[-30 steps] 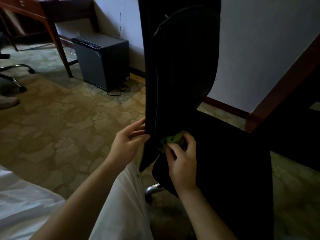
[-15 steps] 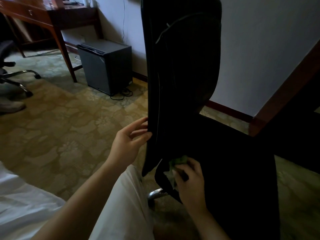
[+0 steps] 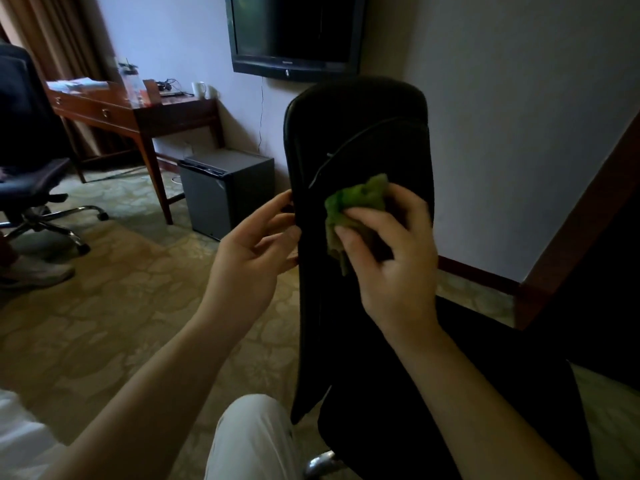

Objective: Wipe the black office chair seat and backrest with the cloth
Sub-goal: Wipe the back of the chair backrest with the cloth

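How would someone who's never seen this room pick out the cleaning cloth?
Find the wall-mounted television; directly below it stands the black chair backrest. Against the backrest's middle, the right hand grips the cloth. It is crumpled and bright green, the only vivid colour against the dark chair.

backrest (image 3: 360, 140): black, smooth, matt leather-like
cloth (image 3: 356, 206): green, soft, crumpled fabric
desk (image 3: 138, 112): glossy reddish wood
chair base (image 3: 322, 462): shiny metal

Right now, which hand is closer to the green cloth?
Right. The right hand grips the cloth against the backrest; the left hand touches the backrest's left edge, apart from the cloth.
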Action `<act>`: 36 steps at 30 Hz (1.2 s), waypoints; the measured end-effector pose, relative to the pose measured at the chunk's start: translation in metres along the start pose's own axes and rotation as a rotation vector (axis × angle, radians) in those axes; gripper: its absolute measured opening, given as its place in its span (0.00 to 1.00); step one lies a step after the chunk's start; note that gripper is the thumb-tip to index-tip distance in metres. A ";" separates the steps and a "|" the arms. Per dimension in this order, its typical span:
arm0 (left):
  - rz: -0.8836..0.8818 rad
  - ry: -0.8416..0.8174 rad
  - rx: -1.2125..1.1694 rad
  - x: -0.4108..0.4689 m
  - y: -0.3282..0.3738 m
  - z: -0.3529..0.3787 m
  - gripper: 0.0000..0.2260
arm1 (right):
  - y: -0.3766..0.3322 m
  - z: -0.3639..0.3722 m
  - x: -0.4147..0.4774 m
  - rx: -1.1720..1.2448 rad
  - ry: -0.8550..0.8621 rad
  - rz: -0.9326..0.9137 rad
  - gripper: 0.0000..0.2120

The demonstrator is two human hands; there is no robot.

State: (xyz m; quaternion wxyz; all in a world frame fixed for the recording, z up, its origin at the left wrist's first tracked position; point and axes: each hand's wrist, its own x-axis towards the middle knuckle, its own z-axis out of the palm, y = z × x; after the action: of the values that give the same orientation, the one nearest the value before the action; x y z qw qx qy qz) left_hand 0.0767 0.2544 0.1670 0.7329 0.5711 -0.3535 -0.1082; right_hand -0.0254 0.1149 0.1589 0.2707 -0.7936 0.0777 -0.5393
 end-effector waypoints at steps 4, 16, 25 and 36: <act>-0.023 0.012 -0.023 0.000 0.006 0.001 0.19 | 0.014 0.020 -0.009 -0.043 -0.199 0.026 0.16; -0.047 0.045 -0.004 -0.003 -0.001 0.002 0.20 | 0.024 0.026 -0.039 -0.354 -0.107 -0.175 0.12; -0.118 0.035 -0.043 -0.007 -0.007 0.006 0.16 | 0.005 0.012 -0.038 -0.155 -0.097 0.007 0.13; -0.090 0.044 -0.038 -0.008 -0.013 0.008 0.17 | 0.007 0.024 -0.039 -0.446 -0.158 -0.086 0.13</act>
State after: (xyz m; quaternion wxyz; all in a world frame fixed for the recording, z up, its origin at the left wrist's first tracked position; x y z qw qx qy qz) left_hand 0.0687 0.2488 0.1524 0.7458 0.5744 -0.3092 -0.1350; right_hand -0.0186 0.1340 0.1172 0.0709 -0.8761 0.1395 -0.4560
